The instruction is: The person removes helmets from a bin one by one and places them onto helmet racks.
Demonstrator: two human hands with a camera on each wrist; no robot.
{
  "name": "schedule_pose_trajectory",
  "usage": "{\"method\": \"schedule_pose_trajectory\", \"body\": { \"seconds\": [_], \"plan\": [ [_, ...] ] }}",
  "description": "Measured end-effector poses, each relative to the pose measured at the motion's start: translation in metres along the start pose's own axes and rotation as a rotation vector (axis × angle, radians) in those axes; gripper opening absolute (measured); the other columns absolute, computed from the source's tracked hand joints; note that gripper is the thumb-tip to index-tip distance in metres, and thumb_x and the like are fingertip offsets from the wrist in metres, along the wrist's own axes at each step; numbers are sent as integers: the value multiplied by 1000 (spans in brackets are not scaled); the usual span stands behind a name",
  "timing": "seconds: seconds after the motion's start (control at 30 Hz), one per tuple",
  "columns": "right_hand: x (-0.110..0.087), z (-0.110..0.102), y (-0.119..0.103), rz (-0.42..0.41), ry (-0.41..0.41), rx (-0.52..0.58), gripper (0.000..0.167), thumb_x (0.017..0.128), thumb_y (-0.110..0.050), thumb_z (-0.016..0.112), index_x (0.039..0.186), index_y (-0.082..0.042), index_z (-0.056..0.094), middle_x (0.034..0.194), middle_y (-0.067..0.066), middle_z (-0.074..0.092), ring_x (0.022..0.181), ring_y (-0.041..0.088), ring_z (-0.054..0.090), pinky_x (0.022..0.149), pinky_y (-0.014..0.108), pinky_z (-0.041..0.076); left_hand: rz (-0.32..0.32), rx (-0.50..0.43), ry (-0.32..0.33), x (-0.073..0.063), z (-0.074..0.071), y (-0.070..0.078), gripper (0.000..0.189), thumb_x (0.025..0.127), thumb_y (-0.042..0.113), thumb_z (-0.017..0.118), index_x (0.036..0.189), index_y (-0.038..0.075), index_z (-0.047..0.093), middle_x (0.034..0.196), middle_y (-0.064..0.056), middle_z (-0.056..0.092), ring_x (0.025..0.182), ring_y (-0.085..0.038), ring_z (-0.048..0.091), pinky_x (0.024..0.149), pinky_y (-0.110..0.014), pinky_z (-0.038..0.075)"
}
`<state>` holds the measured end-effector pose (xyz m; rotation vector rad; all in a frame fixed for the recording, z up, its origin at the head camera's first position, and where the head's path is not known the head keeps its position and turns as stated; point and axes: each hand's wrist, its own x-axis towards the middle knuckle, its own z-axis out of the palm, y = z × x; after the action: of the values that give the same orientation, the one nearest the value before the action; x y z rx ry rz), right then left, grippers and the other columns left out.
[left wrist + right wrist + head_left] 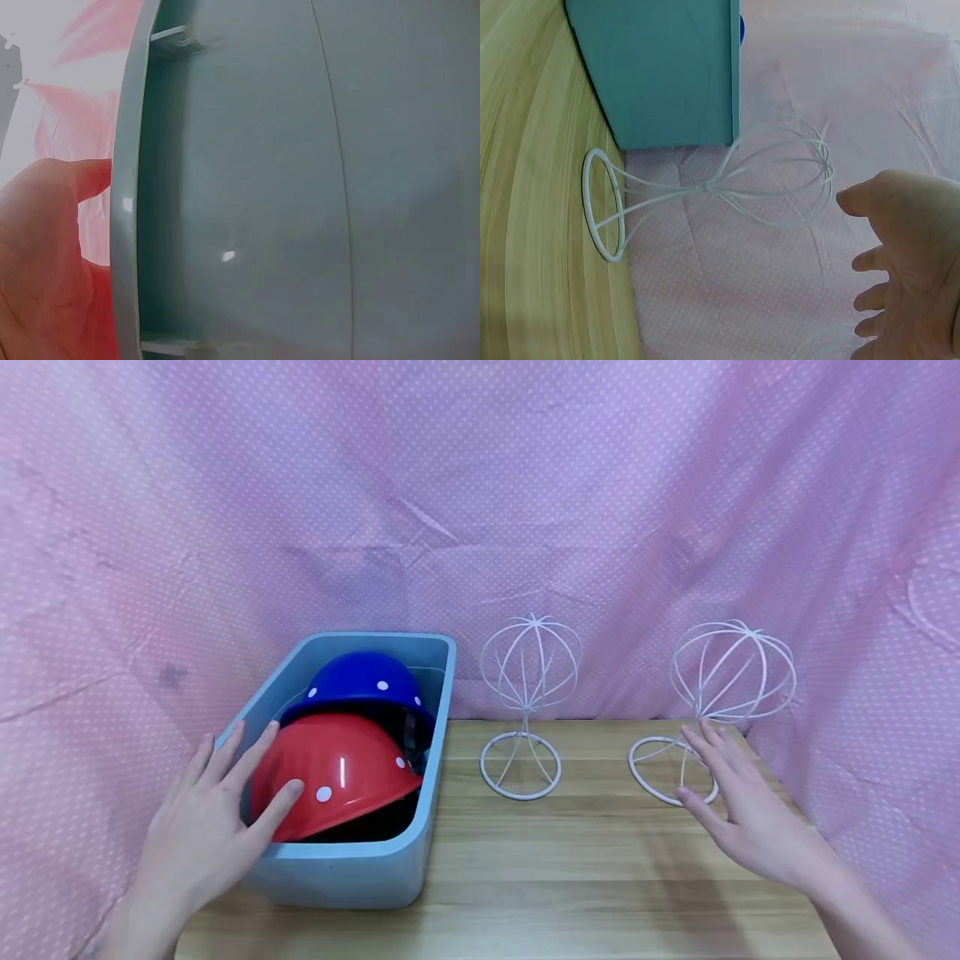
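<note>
A red hard hat point(337, 768) lies tilted in the front of a blue-grey plastic bin point(352, 864), with a blue hard hat point(363, 681) behind it. Over the bin's left side my left hand point(206, 827) spreads its fingers, overlapping the edge of the red hard hat in the head view. The left wrist view shows mostly the bin's outer wall point(255, 172), the hand partly hidden behind its rim. My right hand point(757, 827), fingers extended and holding nothing, is in front of the right white wire stand point(738, 672) and overlaps its base.
A second white wire stand point(528, 693), round-topped on a ring base, stands between the bin and the right stand. All rest on a wooden table point(562, 877). Pink dotted cloth point(525, 485) hangs behind and along both sides.
</note>
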<state>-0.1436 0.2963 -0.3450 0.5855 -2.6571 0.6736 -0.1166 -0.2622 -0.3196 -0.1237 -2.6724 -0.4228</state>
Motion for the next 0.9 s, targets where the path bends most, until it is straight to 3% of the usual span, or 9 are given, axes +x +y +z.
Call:
{"method": "schedule_pose_trajectory", "body": {
  "seconds": [0.17, 0.23, 0.43, 0.57, 0.63, 0.7, 0.77, 0.83, 0.9],
  "plan": [
    [9, 6, -15, -30, 10, 9, 76, 89, -21, 65, 151, -24, 21, 157, 13, 15, 144, 36, 14, 105, 61, 25, -43, 16, 7, -1, -2, -11, 76, 87, 54, 55, 151, 30, 22, 152, -23, 25, 139, -51, 9, 100, -73, 15],
    [14, 9, -21, -52, 27, -22, 75, 89, -23, 65, 151, -25, 22, 157, 11, 19, 136, 31, 33, 98, 51, 40, -82, 30, 7, -1, -4, -17, 78, 86, 55, 56, 151, 29, 22, 152, -24, 25, 138, -52, 14, 91, -76, 22],
    [30, 16, -39, -127, 92, -1, 71, 88, -19, 66, 149, -24, 30, 153, 3, 32, 122, 23, 50, 102, 29, 37, -166, -32, 32, -6, -5, -45, 77, 87, 50, 57, 151, 24, 24, 152, -24, 25, 135, -51, 23, 86, -75, 25],
    [40, 22, -50, -209, 88, 116, 68, 88, -12, 65, 147, -16, 32, 151, 3, 35, 134, 23, 40, 106, 14, 30, -251, -103, 23, -11, -3, -64, 78, 88, 48, 58, 152, 24, 21, 147, -29, 29, 129, -55, 30, 85, -75, 28],
    [45, 25, -57, -236, 63, 206, 66, 89, -8, 63, 147, -13, 33, 151, 3, 36, 134, 22, 40, 105, 19, 33, -284, -147, 29, -13, -1, -73, 76, 88, 46, 60, 151, 28, 21, 145, -30, 35, 124, -55, 37, 89, -68, 34],
    [51, 28, -63, -243, 25, 319, 64, 90, -6, 61, 147, -10, 32, 150, 4, 37, 136, 21, 38, 104, 26, 36, -315, -216, 33, -16, 1, -81, 73, 88, 43, 61, 150, 35, 23, 145, -25, 37, 129, -40, 43, 96, -47, 43],
    [57, 32, -71, -247, -14, 434, 61, 92, -4, 58, 147, -8, 31, 149, 5, 38, 137, 19, 37, 104, 31, 37, -326, -280, 50, -19, 4, -88, 70, 88, 39, 63, 148, 39, 26, 146, -14, 41, 130, -14, 47, 88, -21, 47],
    [64, 37, -79, -252, -55, 547, 59, 93, -3, 54, 146, -6, 30, 148, 7, 38, 137, 20, 37, 104, 34, 37, -336, -335, 64, -22, 7, -94, 69, 88, 36, 64, 147, 40, 28, 146, -4, 44, 117, 14, 44, 78, -3, 40],
    [71, 42, -87, -257, -89, 646, 56, 94, -2, 52, 146, -4, 30, 148, 8, 38, 137, 22, 37, 105, 35, 37, -338, -371, 84, -23, 11, -96, 68, 88, 33, 65, 146, 37, 31, 143, -7, 47, 98, 25, 42, 67, 0, 39]
  ]
}}
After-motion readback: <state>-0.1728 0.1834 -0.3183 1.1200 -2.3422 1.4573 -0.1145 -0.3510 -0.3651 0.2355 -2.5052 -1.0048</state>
